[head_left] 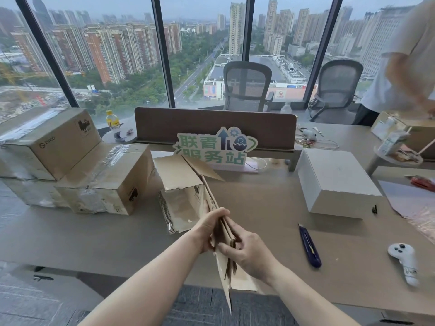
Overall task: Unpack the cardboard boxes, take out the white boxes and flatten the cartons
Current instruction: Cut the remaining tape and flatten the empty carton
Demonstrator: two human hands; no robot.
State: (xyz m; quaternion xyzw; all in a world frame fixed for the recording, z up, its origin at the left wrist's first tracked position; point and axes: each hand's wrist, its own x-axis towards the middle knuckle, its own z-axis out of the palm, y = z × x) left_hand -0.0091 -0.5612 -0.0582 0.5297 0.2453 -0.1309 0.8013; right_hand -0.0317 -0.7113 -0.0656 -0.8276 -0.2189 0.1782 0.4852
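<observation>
An emptied brown carton point(186, 191) is pressed nearly flat and held on edge over the desk's middle, its flaps spread at the far end. My left hand point(209, 228) grips it from the left side, my right hand point(247, 251) pinches its near edge from the right. A white box point(334, 182) lies on the desk at the right. Taped cardboard boxes sit at the left: one box point(106, 182) on the desk, another box point(50, 142) stacked behind and above it.
A blue utility knife point(310, 247) and a white controller point(404, 261) lie on the desk point(94, 236) at the right. A green sign point(215, 147) stands against a brown divider point(211, 124). Another person point(404, 67) stands at the far right. Two chairs face the window.
</observation>
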